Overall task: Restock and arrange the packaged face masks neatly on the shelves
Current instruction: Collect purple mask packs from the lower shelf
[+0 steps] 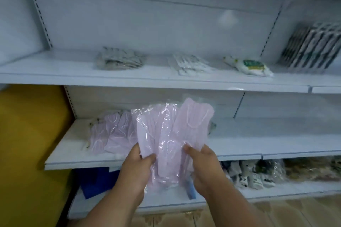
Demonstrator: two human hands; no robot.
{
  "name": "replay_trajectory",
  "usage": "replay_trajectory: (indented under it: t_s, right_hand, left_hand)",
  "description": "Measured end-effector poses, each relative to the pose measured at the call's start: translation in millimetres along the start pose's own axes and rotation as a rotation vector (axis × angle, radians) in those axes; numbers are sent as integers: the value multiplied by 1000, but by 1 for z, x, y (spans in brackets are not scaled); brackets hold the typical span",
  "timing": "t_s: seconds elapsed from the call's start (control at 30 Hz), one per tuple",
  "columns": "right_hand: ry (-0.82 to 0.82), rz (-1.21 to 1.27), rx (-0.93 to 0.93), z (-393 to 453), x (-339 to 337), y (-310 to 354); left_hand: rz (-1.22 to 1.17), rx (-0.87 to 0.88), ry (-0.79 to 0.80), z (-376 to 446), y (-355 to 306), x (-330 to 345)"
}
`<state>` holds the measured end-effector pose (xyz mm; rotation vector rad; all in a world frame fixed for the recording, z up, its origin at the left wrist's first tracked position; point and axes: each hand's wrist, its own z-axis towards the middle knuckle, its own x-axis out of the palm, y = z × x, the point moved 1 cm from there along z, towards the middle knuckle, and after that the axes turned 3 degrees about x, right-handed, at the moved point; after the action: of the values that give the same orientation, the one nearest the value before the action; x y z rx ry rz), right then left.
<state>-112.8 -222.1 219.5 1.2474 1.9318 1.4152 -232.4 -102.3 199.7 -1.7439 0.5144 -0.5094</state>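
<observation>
both hands, left hand (137,168) and right hand (202,164), pinch a fan of pink mask packs (171,131) above the middle shelf's front edge (83,164); blur hides, perhaps, three packs.

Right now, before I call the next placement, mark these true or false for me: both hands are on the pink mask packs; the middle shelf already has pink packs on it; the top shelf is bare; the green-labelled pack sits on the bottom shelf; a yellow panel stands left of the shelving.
1. Both hands hold the pink mask packs. True: the left hand and the right hand each grip the fanned bundle.
2. The middle shelf already carries pink packs. True.
3. The top shelf is bare. False: several packs lie on it.
4. The green-labelled pack sits on the bottom shelf. False: it lies on the top shelf.
5. A yellow panel stands left of the shelving. True.
</observation>
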Motion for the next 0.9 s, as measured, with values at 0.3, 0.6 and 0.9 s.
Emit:
replay_trajectory:
  t_s: [0.3, 0.6, 0.9]
  right_hand:
    - [45, 41, -343, -95, 30, 119]
    - [110, 55, -404, -132, 92, 145]
    - [-27, -18, -193, -116, 120, 40]
  left_hand:
    - [-76, 280, -102, -80, -144, 0]
    - [-71, 412, -178, -84, -185, -51]
    - [-323, 16, 38, -63, -96, -118]
